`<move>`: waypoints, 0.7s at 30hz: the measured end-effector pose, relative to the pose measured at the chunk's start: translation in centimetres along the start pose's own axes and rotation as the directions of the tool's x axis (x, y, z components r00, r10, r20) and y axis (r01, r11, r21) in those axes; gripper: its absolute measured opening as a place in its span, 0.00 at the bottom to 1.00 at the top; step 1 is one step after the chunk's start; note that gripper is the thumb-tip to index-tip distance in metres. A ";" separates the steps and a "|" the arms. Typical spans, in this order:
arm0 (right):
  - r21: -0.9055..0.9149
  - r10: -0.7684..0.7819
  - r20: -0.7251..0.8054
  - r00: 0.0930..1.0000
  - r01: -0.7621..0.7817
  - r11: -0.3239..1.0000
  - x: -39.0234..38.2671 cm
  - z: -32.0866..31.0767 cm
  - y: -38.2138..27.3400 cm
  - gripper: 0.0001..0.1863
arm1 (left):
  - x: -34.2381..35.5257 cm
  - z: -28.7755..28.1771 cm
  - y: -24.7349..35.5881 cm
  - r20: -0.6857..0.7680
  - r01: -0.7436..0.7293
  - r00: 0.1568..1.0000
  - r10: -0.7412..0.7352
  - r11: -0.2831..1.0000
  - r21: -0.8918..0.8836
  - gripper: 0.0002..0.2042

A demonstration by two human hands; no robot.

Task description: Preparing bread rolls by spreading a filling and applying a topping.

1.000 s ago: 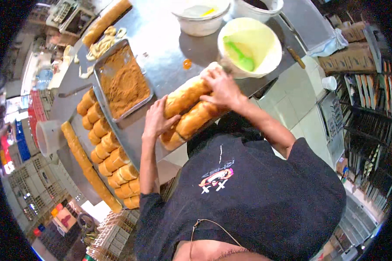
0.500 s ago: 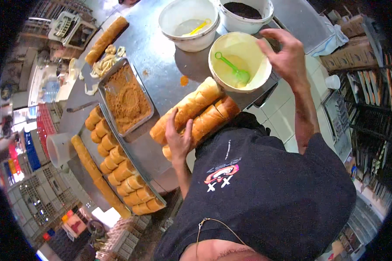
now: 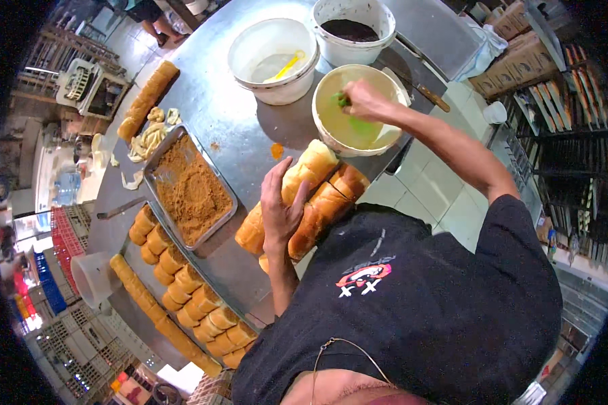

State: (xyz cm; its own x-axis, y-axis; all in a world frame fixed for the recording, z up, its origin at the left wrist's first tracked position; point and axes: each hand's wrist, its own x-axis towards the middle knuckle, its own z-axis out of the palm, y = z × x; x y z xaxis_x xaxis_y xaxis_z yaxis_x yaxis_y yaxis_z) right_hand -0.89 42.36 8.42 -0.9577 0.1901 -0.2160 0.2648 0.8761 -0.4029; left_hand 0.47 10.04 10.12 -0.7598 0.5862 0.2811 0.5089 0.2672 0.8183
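Two long golden bread loaves lie side by side at the table's near edge: the far loaf point(image 3: 311, 169) and the near, darker loaf point(image 3: 324, 209) with cuts across it. My left hand point(image 3: 282, 212) rests across them, fingers stretched out and thumb apart. Inside a white bucket point(image 3: 321, 121) of pale yellow cream, my right hand point(image 3: 366, 101) is closed round the handle of a green spatula point(image 3: 363, 131). The spatula's blade sits low in the cream, partly hidden by the hand and wrist.
A metal tray of brown crumbs point(image 3: 192, 189) lies left of the loaves, beside a tray of rolled bread pieces point(image 3: 189, 290). Behind stand a white tub point(image 3: 273, 91) with a yellow utensil and a bucket of dark filling point(image 3: 351, 50). A wooden-handled knife point(image 3: 432, 98) lies at the right edge.
My right hand has gone from beside the bucket's rim into it and taken hold of the green spatula. My left hand's fingers have lifted and turned upward on the loaves.
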 end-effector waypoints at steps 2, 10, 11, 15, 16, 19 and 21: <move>-0.001 -0.152 -0.150 0.977 0.153 0.988 -4.1 -4.4 -1.1 0.09 | -0.7 -0.5 0.1 -0.033 0.046 0.998 -0.047 0.999 -0.020 0.24; -0.051 -0.140 -0.363 0.921 0.130 0.990 -20.4 -7.2 -1.7 0.12 | 1.7 4.4 1.3 0.258 0.523 0.845 -0.468 0.626 -0.578 0.25; -0.107 -0.181 -0.388 0.904 0.151 0.983 -21.6 -6.6 -2.0 0.12 | 2.0 5.1 1.4 0.325 0.593 0.790 -0.520 0.514 -0.619 0.26; -0.208 -0.163 -0.358 0.919 0.091 0.974 -24.2 -5.0 -2.7 0.19 | 3.8 8.9 1.9 0.375 0.658 0.712 -0.594 0.376 -0.653 0.25; -0.248 -0.165 -0.373 0.913 0.073 0.966 -24.2 -4.6 -3.0 0.21 | 4.1 9.5 2.5 0.336 0.627 0.715 -0.613 0.348 -0.697 0.20; -0.301 -0.147 -0.394 0.907 0.024 0.953 -24.4 -2.9 -2.5 0.23 | 4.2 10.1 2.0 0.324 0.605 0.731 -0.601 0.350 -0.715 0.15; -0.356 -0.054 -0.433 0.900 -0.116 0.927 -24.0 -2.1 -2.8 0.20 | 4.1 10.5 2.1 0.321 0.592 0.722 -0.613 0.307 -0.745 0.12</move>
State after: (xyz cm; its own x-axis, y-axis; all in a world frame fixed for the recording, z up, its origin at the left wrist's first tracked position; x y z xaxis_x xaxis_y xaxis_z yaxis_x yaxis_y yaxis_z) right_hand 21.08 36.25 16.57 -0.9246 0.3160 0.2125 0.3166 0.9480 -0.0325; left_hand 2.63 21.01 7.74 -0.7304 0.5049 -0.4599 -0.5953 -0.1404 0.7912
